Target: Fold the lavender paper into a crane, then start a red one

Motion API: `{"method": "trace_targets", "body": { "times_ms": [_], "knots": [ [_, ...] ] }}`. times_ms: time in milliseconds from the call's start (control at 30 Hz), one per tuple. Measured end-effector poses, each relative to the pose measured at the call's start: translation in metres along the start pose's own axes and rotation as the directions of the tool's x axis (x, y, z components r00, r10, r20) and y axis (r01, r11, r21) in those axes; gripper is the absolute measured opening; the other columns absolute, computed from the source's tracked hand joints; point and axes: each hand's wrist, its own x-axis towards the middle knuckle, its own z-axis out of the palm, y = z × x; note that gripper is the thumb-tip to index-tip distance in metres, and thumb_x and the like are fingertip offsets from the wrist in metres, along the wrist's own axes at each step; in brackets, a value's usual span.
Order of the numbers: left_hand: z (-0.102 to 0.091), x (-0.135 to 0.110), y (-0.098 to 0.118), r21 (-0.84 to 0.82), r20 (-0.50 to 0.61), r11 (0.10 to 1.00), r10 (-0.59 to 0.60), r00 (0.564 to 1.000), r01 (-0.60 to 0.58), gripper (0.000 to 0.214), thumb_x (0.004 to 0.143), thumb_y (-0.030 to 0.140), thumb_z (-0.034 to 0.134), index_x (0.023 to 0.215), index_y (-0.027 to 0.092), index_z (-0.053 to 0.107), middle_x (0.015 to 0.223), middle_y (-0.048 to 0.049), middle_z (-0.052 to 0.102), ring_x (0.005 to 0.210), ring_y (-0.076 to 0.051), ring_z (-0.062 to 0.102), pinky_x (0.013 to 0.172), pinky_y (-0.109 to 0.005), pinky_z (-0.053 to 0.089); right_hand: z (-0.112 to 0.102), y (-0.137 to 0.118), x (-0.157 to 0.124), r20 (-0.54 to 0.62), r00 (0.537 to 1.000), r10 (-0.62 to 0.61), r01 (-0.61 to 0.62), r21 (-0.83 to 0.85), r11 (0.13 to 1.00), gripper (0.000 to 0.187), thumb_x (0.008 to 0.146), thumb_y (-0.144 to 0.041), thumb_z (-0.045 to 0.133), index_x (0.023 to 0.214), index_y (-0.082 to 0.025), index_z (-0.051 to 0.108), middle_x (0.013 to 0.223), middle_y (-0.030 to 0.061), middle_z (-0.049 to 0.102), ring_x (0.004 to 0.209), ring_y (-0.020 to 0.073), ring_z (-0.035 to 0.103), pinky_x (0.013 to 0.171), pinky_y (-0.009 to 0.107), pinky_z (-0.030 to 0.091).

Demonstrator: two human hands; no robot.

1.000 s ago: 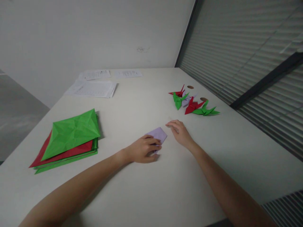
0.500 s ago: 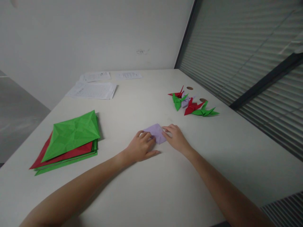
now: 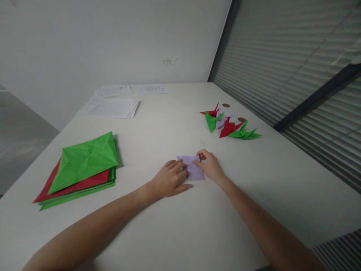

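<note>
A small folded square of purple origami paper (image 3: 194, 172) lies on the white table in front of me. My left hand (image 3: 169, 178) rests over its left side, fingertips on the paper and thumb stretched out flat on the table below it. At the upper right edge, my right hand (image 3: 209, 165) pinches the paper between thumb and curled fingers. The fingertips of both hands hide small parts of the sheet.
To the left is a stack of creased paper sheets, a green sheet (image 3: 88, 158) on top of a red sheet (image 3: 81, 183). Several folded paper cranes, such as a red crane (image 3: 229, 128) and a green crane (image 3: 244, 133), sit right of centre. Printed papers (image 3: 113, 108) lie farther back.
The purple paper has turned from a diamond pose to squarely aligned and shifted slightly right and nearer. My right hand now pinches its edge; my left hand has moved slightly nearer with it.
</note>
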Motion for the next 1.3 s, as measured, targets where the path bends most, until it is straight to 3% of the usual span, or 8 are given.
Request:
{"method": "trace_targets", "body": {
  "times_ms": [100, 233, 367, 533, 700, 1000, 1100, 1300],
  "knots": [
    [0.0, 0.0, 0.0, 0.003, 0.004, 1.0, -0.019, 1.0, 0.019, 0.042, 0.094, 0.053, 0.045, 0.112, 0.019, 0.061, 0.125, -0.013, 0.058, 0.131, -0.033, 0.047, 0.107, -0.049, 0.039, -0.001, 0.0, 0.0, 0.011, 0.999, -0.034, 0.034, 0.015, 0.999, 0.015, 0.073, -0.019, 0.071, 0.087, -0.022, 0.067, 0.08, 0.0021, 0.069, 0.077, 0.0194, 0.061, 0.077, 0.035, 0.048],
    [0.0, 0.001, 0.0, -0.005, -0.001, 1.0, -0.014, 1.0, 0.014, 0.039, 0.094, 0.05, 0.046, 0.111, 0.019, 0.061, 0.125, -0.0124, 0.058, 0.131, -0.032, 0.047, 0.107, -0.049, 0.039, -0.004, -0.002, 0.0, 0.066, 0.977, -0.202, 0.2, 0.041, 0.979, 0.018, 0.079, -0.018, 0.065, 0.094, -0.021, 0.074, 0.082, 0.0042, 0.066, 0.08, 0.0196, 0.06, 0.077, 0.035, 0.049],
    [0.0, 0.001, -0.001, -0.012, -0.011, 1.0, -0.019, 1.0, 0.019, 0.036, 0.094, 0.048, 0.048, 0.109, 0.018, 0.062, 0.123, -0.013, 0.058, 0.13, -0.031, 0.048, 0.107, -0.048, 0.039, -0.008, -0.004, -0.001, 0.127, 0.913, -0.387, 0.375, 0.107, 0.921, 0.027, 0.085, -0.014, 0.057, 0.103, -0.023, 0.074, 0.091, 0.0054, 0.065, 0.088, 0.0183, 0.061, 0.08, 0.034, 0.052],
    [0.0, 0.0, 0.0, -0.014, -0.039, 0.999, -0.053, 0.998, 0.053, 0.033, 0.092, 0.047, 0.051, 0.108, 0.02, 0.063, 0.123, -0.0107, 0.058, 0.132, -0.031, 0.044, 0.109, -0.049, 0.036, -0.011, -0.007, -0.002, 0.213, 0.807, -0.551, 0.557, 0.036, 0.83, 0.037, 0.086, -0.006, 0.052, 0.111, -0.025, 0.072, 0.11, 0.0064, 0.07, 0.098, 0.0205, 0.059, 0.091, 0.041, 0.05],
    [0.0, 0.0, 0.001, -0.002, -0.052, 0.997, -0.076, 0.996, 0.076, 0.035, 0.091, 0.049, 0.051, 0.107, 0.021, 0.064, 0.124, -0.011, 0.058, 0.13, -0.032, 0.044, 0.109, -0.051, 0.034, -0.014, -0.012, -0.004, 0.312, 0.771, -0.556, 0.589, -0.016, 0.808, 0.046, 0.087, -0.005, 0.051, 0.124, -0.027, 0.065, 0.126, 0.0025, 0.067, 0.1, 0.0215, 0.057, 0.094, 0.044, 0.05],
    [0.0, 0.001, 0.0, -0.004, -0.095, 0.991, -0.131, 0.987, 0.131, 0.047, 0.091, 0.057, 0.048, 0.115, 0.02, 0.062, 0.135, -0.016, 0.051, 0.126, -0.031, 0.048, 0.104, -0.05, 0.039, -0.015, -0.013, -0.006, 0.347, 0.755, -0.557, 0.612, -0.068, 0.788, 0.043, 0.089, -0.01, 0.053, 0.128, -0.026, 0.062, 0.128, 0.0003, 0.066, 0.1, 0.0222, 0.054, 0.092, 0.043, 0.051],
    [0.002, 0.002, -0.001, 0.01, -0.126, 0.978, -0.207, 0.97, 0.21, 0.047, 0.094, 0.051, 0.046, 0.127, 0.019, 0.054, 0.13, -0.0138, 0.057, 0.121, -0.029, 0.052, 0.102, -0.048, 0.04, -0.014, -0.012, -0.006, 0.359, 0.751, -0.555, 0.617, -0.08, 0.783, 0.041, 0.09, -0.011, 0.053, 0.127, -0.026, 0.062, 0.127, 0.0006, 0.066, 0.101, 0.0227, 0.054, 0.092, 0.042, 0.052],
    [0.003, 0.002, -0.001, 0.098, -0.109, 0.959, -0.254, 0.961, 0.265, 0.036, 0.093, 0.039, 0.051, 0.121, 0.018, 0.059, 0.134, -0.0145, 0.055, 0.122, -0.03, 0.05, 0.102, -0.05, 0.039, -0.014, -0.011, -0.005, 0.376, 0.741, -0.556, 0.627, -0.089, 0.774, 0.042, 0.09, -0.013, 0.055, 0.128, -0.029, 0.062, 0.125, 0.0017, 0.067, 0.1, 0.0226, 0.055, 0.09, 0.042, 0.052]
  ]
}}
